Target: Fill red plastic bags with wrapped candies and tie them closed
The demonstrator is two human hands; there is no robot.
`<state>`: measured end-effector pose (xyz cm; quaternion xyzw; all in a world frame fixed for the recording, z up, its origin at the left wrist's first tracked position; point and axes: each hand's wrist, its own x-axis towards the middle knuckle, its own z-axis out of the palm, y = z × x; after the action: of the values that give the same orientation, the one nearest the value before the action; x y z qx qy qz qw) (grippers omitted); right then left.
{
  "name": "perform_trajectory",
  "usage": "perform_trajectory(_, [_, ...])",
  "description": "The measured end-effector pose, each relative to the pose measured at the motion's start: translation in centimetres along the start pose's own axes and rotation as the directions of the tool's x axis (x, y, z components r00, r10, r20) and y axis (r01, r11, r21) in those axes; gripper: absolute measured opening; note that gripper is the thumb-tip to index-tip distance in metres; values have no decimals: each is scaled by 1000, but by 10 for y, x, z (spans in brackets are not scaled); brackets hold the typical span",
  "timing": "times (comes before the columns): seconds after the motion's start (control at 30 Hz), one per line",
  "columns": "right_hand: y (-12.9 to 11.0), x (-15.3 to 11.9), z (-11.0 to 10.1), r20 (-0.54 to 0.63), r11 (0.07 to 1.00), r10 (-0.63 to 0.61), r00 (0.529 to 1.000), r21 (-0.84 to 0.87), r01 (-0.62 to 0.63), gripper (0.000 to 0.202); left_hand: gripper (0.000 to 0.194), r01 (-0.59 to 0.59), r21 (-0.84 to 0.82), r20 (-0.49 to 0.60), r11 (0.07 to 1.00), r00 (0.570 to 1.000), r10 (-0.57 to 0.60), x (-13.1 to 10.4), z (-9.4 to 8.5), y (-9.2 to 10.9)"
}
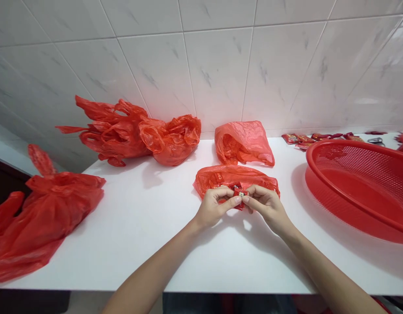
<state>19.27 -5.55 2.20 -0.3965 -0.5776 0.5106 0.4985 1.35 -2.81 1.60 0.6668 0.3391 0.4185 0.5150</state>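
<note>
Between my fingertips is a small red wrapped packet (pixel 241 193) with a pale mark on its front. My left hand (pixel 217 203) pinches its left side, and my right hand (pixel 265 204) pinches the right side. Both hands are closed, thumbs toward me. Just beyond them, a red plastic bag (pixel 234 172) lies spread on the white table, with more small red packets partly visible in it behind my fingers. What the packet contains cannot be seen.
Another red bag (pixel 243 141) lies by the tiled wall. Bunched red bags (pixel 119 131) (pixel 175 139) stand at the back left, and a knotted red bag (pixel 57 209) sits at the left edge. A red mesh basket (pixel 351 192) occupies the right, with loose red packets (pixel 302 140) behind it.
</note>
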Motion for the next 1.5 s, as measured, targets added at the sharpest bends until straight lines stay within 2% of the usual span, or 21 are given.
perform_trajectory(0.17, [3,0,0,-25,1000,-11,1000,-2,11,30,30,-57,25,-46,998,997,58,-1,2,2])
perform_trajectory(0.4, [6,0,-2,-39,997,-55,998,-61,52,25,37,-55,-56,-112,997,993,49,1,4,-3])
perform_trajectory(0.63, [6,0,-1,8,988,-59,998,-143,59,28,30,31,-139,-40,990,999,-36,0,3,-2])
perform_trajectory(0.8, [5,0,0,8,986,-58,998,-156,59,28,37,-22,-36,-92,999,996,19,1,3,-2])
perform_trajectory(0.97, [4,1,2,-3,989,-60,998,-139,59,25,37,-9,-86,-127,996,992,-2,0,5,-5])
perform_trajectory(1.17, [3,2,3,-27,978,-78,997,-196,71,29,32,77,-158,-127,984,987,-98,0,6,-5])
perform_trajectory(1.33, [3,2,2,-50,972,-101,994,-220,88,32,36,71,-171,-114,983,989,-92,0,7,-4])
perform_trajectory(1.5, [3,4,0,-42,983,-56,998,-178,47,31,39,45,-143,-124,989,990,-63,0,8,-6])
